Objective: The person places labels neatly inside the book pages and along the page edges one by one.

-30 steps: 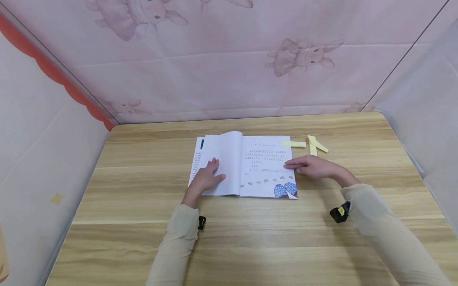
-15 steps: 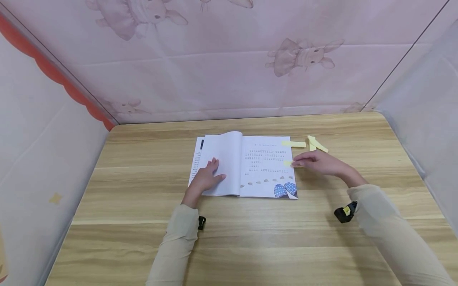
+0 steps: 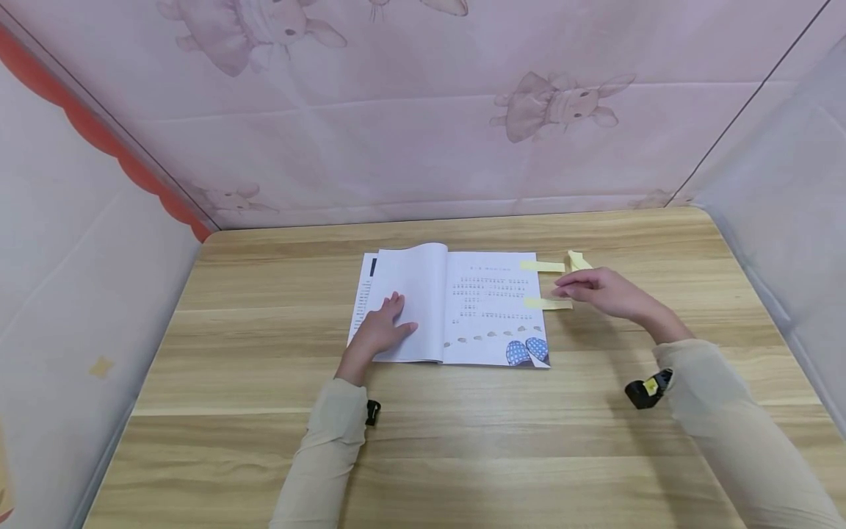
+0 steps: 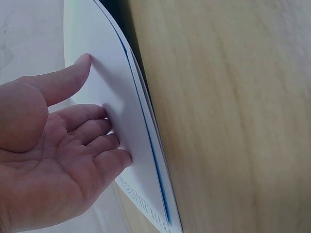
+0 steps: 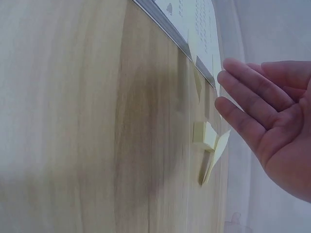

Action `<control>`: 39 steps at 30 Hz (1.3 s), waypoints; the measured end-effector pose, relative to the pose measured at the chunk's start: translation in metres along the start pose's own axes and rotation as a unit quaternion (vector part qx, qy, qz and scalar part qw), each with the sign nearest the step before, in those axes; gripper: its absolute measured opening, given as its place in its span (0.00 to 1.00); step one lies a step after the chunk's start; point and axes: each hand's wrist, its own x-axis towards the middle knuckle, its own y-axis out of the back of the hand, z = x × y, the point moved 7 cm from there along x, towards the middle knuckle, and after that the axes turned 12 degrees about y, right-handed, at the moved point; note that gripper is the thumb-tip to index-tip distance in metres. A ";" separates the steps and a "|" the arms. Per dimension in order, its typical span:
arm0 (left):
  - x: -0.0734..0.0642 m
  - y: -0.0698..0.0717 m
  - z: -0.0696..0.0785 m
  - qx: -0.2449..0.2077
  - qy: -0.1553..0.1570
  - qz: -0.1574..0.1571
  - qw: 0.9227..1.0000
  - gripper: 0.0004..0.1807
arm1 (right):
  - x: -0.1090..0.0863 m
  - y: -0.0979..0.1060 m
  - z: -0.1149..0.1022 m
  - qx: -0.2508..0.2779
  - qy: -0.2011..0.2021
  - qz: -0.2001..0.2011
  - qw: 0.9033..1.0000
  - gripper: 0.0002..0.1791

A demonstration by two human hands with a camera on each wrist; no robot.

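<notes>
Left hand (image 3: pixel 378 329): palm-down on the open book (image 3: pixel 426 294), at about 8 to 9 o'clock from its centre. Thumb spread wide from the four fingers (image 4: pixel 90 130), which sit close together and slightly bent. Tips touch the left-hand page, nothing gripped.

Right hand (image 3: pixel 604 292): out past the book's edge at 3 o'clock, over the counter (image 3: pixel 463 441). Fingers nearly straight with narrow gaps between them in the right wrist view; nothing visible held. Tips are just beside the outer end of the lower yellow strip (image 3: pixel 551 303) (can't tell if they touch it).

Book lies mid-counter, its left page bulging up near the spine. Right page has printed text, a line of small prints and blue patterned shoes (image 3: pixel 526 351) at 4 o'clock.

Two yellow strips jut over the book's right edge: the lower at 3 o'clock, the upper yellow strip (image 3: pixel 543 267) at about 2. Both lie partly on the page, partly beyond it.

Yellow slips (image 3: pixel 579 260) form a small cluster between 2 and 3 o'clock, near the upper strip's outer end (partly hidden behind the right hand). In the right wrist view one slip bends up off the counter.

Sleeves are beige; a black device (image 3: pixel 648 389) shows at the right wrist. Pink wall (image 3: pixel 396 147) with rabbit prints at 12 o'clock.
</notes>
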 end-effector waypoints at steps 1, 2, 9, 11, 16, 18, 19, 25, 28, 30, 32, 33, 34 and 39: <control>0.000 0.000 0.000 0.000 0.001 0.000 1.000 0.35 | -0.001 0.002 0.001 0.001 -0.003 0.003 1.000 0.17; 0.000 0.000 0.000 0.000 0.001 -0.001 1.000 0.35 | -0.002 0.003 0.001 0.002 -0.007 0.006 1.000 0.17; 0.001 -0.001 -0.001 -0.003 0.003 -0.002 1.000 0.36 | -0.006 0.013 0.002 0.015 -0.025 0.035 0.999 0.17; 0.001 -0.001 -0.001 -0.001 0.003 -0.002 1.000 0.36 | -0.006 0.016 0.002 0.012 -0.028 0.049 0.998 0.17; 0.002 -0.002 -0.001 -0.001 0.005 -0.002 1.000 0.35 | -0.008 0.026 0.004 0.003 -0.033 0.089 0.995 0.17; 0.002 -0.002 -0.001 -0.001 0.003 -0.001 1.000 0.35 | -0.009 0.029 0.005 0.000 -0.037 0.101 0.994 0.17; 0.002 -0.002 -0.001 -0.001 0.003 0.000 1.000 0.35 | -0.009 0.031 0.006 -0.002 -0.040 0.106 0.994 0.17; 0.003 -0.002 -0.001 -0.002 0.001 0.000 1.000 0.35 | -0.010 0.037 0.010 -0.010 -0.053 0.135 0.989 0.17; 0.003 -0.002 -0.001 0.000 -0.001 0.001 1.000 0.35 | -0.010 0.039 0.013 -0.005 -0.057 0.149 0.987 0.17; 0.003 -0.002 -0.001 0.000 -0.001 0.001 1.000 0.35 | -0.011 0.040 0.017 -0.007 -0.059 0.157 0.986 0.16; 0.003 -0.002 -0.001 0.000 -0.001 0.001 1.000 0.35 | -0.011 0.041 0.020 -0.012 -0.062 0.163 0.985 0.16; 0.003 -0.001 -0.001 -0.002 -0.001 0.001 1.000 0.35 | -0.012 0.042 0.021 -0.016 -0.064 0.165 0.984 0.16; 0.002 -0.001 -0.001 -0.003 -0.001 0.001 1.000 0.35 | -0.012 0.043 0.023 -0.020 -0.066 0.167 0.983 0.16; 0.003 -0.001 -0.002 -0.006 -0.001 0.001 1.000 0.35 | -0.014 0.046 0.032 -0.033 -0.084 0.176 0.980 0.15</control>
